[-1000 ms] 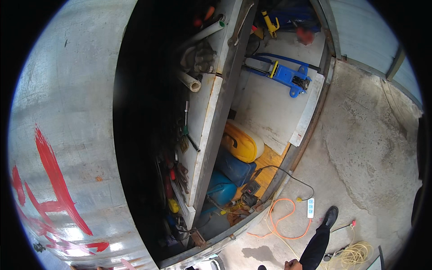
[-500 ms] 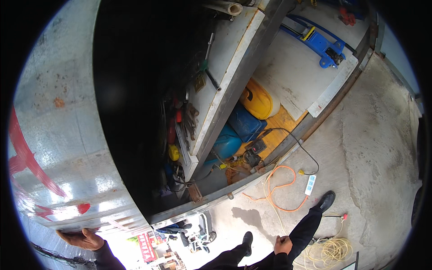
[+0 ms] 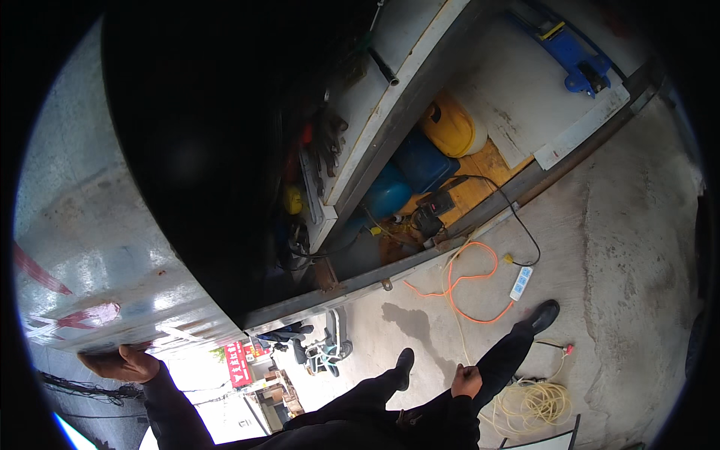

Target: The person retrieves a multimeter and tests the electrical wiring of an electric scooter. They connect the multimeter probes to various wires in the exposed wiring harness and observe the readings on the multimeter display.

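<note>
At the lower left, my left hand rests against the bottom edge of a large metal panel with red paint marks. Its fingers are stretched out and the thumb is apart; the fingertips are partly hidden by the panel edge. My right hand hangs low in front of my leg, its fingers curled closed. Whether anything is inside that hand cannot be seen. To its right lies a coil of pale yellow cord on the concrete.
Behind the panel opens a dark compartment with a shelf bearing tools. Blue containers, a yellow container and a blue floor jack sit inside. On the ground lie a power strip and an orange cable.
The view has shifted, so the compartment sits further right. Both hands appear slightly higher in the picture; the left stays at the panel edge, the right stays closed.
</note>
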`<action>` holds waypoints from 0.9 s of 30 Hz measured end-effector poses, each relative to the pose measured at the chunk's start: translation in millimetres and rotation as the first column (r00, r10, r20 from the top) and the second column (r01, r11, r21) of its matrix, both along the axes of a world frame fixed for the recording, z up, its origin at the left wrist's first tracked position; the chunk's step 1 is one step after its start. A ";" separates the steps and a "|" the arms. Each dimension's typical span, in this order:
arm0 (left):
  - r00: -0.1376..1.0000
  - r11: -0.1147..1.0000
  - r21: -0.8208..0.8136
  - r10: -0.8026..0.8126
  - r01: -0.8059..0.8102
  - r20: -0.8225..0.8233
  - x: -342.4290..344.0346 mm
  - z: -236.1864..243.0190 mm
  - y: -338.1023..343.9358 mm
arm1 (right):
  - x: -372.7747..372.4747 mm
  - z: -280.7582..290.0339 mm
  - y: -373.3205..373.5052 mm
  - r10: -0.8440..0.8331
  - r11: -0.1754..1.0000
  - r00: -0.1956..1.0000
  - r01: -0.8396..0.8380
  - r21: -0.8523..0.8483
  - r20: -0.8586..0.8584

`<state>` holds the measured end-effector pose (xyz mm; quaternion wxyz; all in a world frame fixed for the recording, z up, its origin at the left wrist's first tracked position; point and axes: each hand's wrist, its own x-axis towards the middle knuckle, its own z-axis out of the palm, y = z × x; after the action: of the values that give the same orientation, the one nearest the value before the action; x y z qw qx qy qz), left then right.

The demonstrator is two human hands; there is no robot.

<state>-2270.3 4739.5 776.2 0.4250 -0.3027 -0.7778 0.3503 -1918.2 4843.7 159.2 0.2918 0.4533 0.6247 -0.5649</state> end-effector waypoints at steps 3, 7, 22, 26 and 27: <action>1.000 1.000 -0.031 -0.001 0.001 0.001 2.0 3.5 -3.4 | 2.3 0.5 -1.1 -0.022 1.000 1.000 0.022 -0.022 0.009; 0.997 0.999 0.030 -0.030 0.028 0.076 1.9 10.0 -11.2 | 3.8 1.8 -1.2 0.007 1.000 0.999 -0.006 -0.024 0.037; 0.977 0.998 -0.002 -0.062 0.064 0.203 -0.7 32.7 -19.2 | 18.9 -3.7 -9.6 -0.029 0.998 0.999 0.030 -0.047 0.027; 1.000 0.995 -0.101 0.006 -0.003 0.024 6.2 25.4 -17.5 | 21.1 -6.5 -9.5 -0.014 0.999 0.999 0.013 -0.051 -0.035; 0.999 0.997 -0.074 0.033 -0.031 0.023 7.1 21.2 -16.4 | 21.2 -6.5 -8.6 -0.014 0.999 1.000 0.013 -0.052 -0.019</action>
<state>-2263.2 4723.0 797.4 0.3985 -0.3097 -0.7743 0.3818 -1897.0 4835.1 152.7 0.2934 0.4445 0.6096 -0.5871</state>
